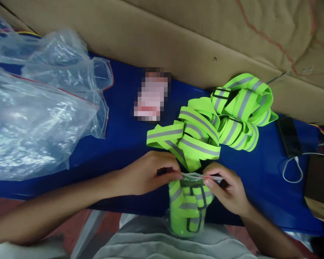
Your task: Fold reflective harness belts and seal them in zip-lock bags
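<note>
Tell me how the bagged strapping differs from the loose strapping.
The bagged strapping sits inside a clear bag; the loose strapping lies uncovered. The left hand and right hand pinch the bagged strapping's bag; the loose strapping rests on the table. The bagged strapping is compact; the loose strapping sprawls. Both are green with grey stripes and black buckles.
</note>
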The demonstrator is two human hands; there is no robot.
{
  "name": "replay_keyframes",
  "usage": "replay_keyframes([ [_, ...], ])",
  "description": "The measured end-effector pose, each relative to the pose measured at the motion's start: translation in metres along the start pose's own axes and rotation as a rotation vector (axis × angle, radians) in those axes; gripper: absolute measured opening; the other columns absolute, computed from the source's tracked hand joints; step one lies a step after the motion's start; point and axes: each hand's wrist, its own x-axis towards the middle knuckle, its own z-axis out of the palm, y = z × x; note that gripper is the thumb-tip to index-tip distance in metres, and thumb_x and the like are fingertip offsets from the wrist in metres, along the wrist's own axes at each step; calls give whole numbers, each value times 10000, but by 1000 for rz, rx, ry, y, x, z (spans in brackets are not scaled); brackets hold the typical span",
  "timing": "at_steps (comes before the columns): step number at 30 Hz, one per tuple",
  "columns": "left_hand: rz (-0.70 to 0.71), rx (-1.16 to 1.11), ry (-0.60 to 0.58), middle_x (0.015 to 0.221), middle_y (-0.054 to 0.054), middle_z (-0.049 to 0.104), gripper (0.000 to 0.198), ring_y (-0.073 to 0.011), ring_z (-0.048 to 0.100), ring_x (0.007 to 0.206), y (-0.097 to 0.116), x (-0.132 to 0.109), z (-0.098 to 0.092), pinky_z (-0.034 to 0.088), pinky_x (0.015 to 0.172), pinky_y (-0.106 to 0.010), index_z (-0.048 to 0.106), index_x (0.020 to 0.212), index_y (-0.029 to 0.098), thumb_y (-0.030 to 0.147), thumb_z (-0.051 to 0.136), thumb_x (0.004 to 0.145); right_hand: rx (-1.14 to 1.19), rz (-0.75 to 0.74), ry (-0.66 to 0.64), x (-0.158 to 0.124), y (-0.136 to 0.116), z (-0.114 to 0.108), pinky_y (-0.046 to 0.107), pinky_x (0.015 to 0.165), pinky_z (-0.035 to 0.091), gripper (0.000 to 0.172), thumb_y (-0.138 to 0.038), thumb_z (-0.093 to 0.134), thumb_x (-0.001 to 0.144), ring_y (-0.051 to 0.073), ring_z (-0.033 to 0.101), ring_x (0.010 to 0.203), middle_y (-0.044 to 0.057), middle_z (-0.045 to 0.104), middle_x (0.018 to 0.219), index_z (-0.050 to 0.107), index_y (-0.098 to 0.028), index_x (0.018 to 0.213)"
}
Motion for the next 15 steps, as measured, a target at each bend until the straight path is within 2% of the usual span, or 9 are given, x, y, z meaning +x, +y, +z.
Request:
replay_keyframes([
  [3,47,-5,49,824,4,664,181,-71,617,753,0,-1,6,426,697,-170,700,890,143,238,634,1029,40,59,-66,3,-1,-1,153,629,489,50,-254,733,955,75,648,706,-41,706,837,691,-250,981],
  [6,59,-1,58,821,3,658,178,-72,605,751,0,-1,11,421,695,-172,690,892,138,224,623,1034,39,79,-48,3,-1,1,157,630,488,57,-230,729,958,74,642,694,-43,700,800,692,-239,915],
  [12,46,-8,29,817,-1,651,190,-88,603,748,0,0,12,429,684,-192,683,904,145,244,601,1045,17,9,23,-2,1,8,180,653,516,105,-156,714,951,88,644,701,-27,689,789,665,-220,883],
  [15,60,13,44,888,-31,664,166,-112,626,803,0,0,11,463,718,-211,696,957,148,243,589,1043,6,-26,24,-3,0,9,195,650,526,103,-143,709,947,100,652,706,-14,693,799,666,-216,889],
])
